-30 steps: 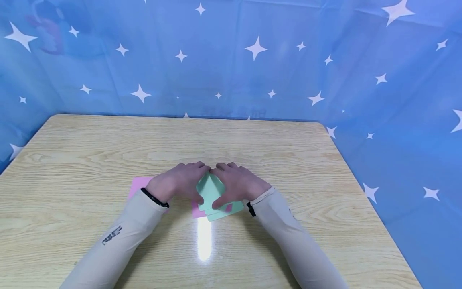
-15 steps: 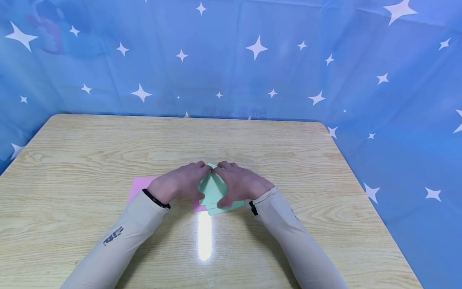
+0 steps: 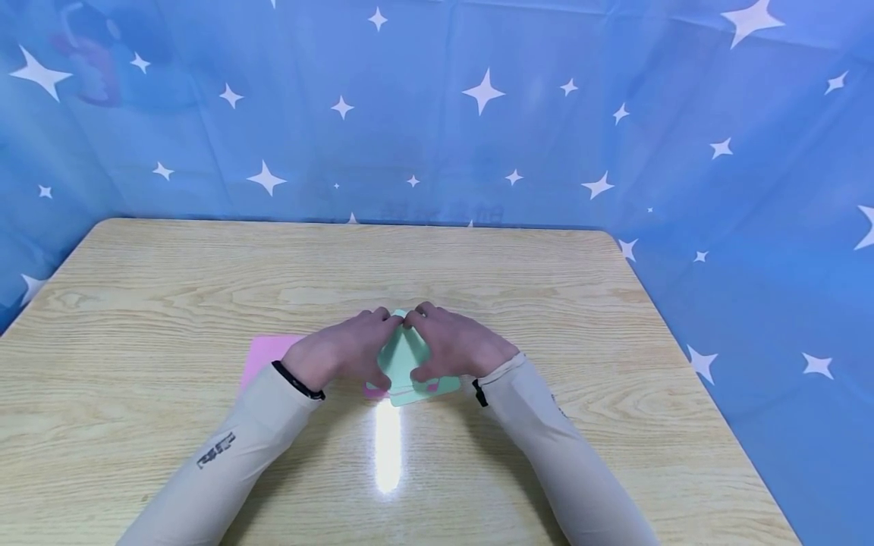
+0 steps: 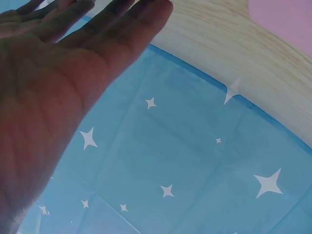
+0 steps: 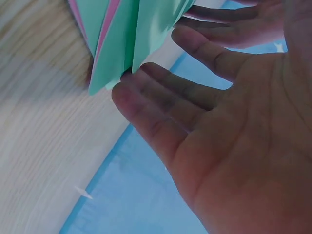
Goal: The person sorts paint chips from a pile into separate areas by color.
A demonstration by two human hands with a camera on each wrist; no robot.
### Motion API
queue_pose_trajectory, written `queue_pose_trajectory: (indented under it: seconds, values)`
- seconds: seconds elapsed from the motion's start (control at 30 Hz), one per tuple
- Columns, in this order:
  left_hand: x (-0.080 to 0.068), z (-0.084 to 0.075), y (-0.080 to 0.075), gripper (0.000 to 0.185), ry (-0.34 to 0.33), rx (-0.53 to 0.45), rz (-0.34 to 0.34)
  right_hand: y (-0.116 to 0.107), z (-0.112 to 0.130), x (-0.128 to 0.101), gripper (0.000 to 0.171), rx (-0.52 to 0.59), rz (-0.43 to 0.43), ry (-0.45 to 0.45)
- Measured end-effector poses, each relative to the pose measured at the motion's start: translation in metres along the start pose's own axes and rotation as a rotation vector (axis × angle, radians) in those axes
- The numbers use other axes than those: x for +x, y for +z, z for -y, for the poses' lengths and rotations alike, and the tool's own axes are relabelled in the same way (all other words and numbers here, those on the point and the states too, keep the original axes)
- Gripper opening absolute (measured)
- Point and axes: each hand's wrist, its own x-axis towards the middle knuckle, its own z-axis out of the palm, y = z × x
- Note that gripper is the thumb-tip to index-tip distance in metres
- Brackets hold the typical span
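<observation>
A small stack of mint-green paper sheets [image 3: 406, 364], with pink sheets showing between them, lies on the wooden table [image 3: 478, 273]. My left hand [image 3: 344, 349] presses against its left side and my right hand [image 3: 454, 345] against its right side; the fingertips meet above the far corner. In the right wrist view the straight fingers [image 5: 161, 92] touch the edge of the green sheets [image 5: 141, 34]. The left wrist view shows the left hand [image 4: 53, 83] with a flat palm and straight fingers. Most of the stack is hidden under the hands.
A separate pink sheet [image 3: 266, 353] lies flat under my left wrist, its corner seen as the pink sheet [image 4: 287, 19] in the left wrist view. A blue star-patterned cloth [image 3: 478, 136] walls the table at the back and both sides.
Both hands have drawn closer together. The fanned green and pink sheets have been pushed into a narrower, tidier stack and sit slightly further from me.
</observation>
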Motion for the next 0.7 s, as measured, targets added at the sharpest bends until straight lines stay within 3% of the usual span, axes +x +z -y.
queue_pose_trajectory:
  seconds: [0.2, 0.4, 0.7]
  values:
    - [-0.0011, -0.0034, 0.0006, 0.080, -0.018, 0.012, 0.023, 0.0026, 0.0029, -0.0016, 0.081, 0.007, 0.039, -0.006]
    - [0.0001, -0.0084, 0.0024, 0.084, -0.045, 0.019, 0.035, 0.0022, 0.0029, -0.0022, 0.072, -0.016, 0.031, -0.008]
    - [-0.0005, -0.0082, 0.0020, 0.079, -0.035, 0.039, 0.038, 0.0033, 0.0051, -0.0018, 0.068, -0.041, 0.014, -0.017]
